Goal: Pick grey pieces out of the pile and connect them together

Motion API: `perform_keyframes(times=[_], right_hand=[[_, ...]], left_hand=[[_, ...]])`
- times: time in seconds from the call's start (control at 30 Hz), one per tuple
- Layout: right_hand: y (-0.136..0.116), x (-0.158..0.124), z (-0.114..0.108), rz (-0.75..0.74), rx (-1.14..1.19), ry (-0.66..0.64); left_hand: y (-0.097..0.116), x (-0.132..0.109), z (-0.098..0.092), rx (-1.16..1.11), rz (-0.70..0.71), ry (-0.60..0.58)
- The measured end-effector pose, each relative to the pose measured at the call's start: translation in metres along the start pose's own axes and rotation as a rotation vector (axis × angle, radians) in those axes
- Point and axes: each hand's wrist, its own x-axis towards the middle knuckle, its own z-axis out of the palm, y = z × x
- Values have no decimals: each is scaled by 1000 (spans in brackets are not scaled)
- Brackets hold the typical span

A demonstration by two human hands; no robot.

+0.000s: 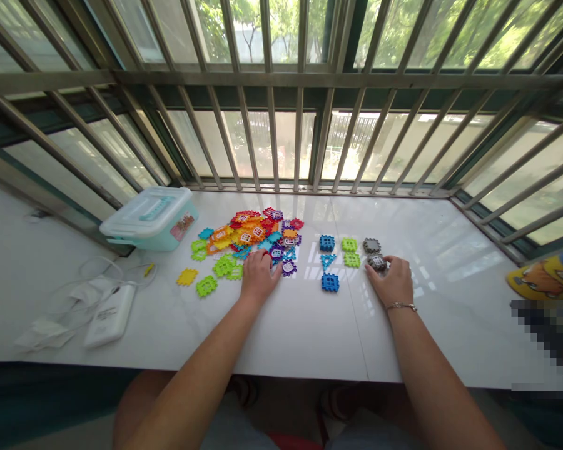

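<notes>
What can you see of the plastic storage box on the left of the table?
The plastic storage box is closed: a pale mint base under a translucent white lid with a turquoise handle, and a picture label on its end. It sits on the white table, just left of the colored plastic tiles.

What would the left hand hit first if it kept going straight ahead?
The left hand would probably meet the purple plastic piece just beyond its fingers, at the edge of the colourful pile; depth is unclear, so they may already touch.
</notes>
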Motion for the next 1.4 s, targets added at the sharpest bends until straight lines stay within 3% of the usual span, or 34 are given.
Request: perform_keyframes(times=[0.2, 0.53, 0.93, 1.4], right_hand=[[1, 0, 1, -1, -2, -6], [1, 0, 1, -3, 1, 0], [4, 0, 3, -20, 1, 11], [9, -3, 8, -61, 8, 46]], left_hand=[[-1, 0, 3, -43, 97, -13], [3, -1, -3, 20, 5, -2], [-6, -1, 16, 24, -26, 54], [1, -5, 4, -52, 195, 56]])
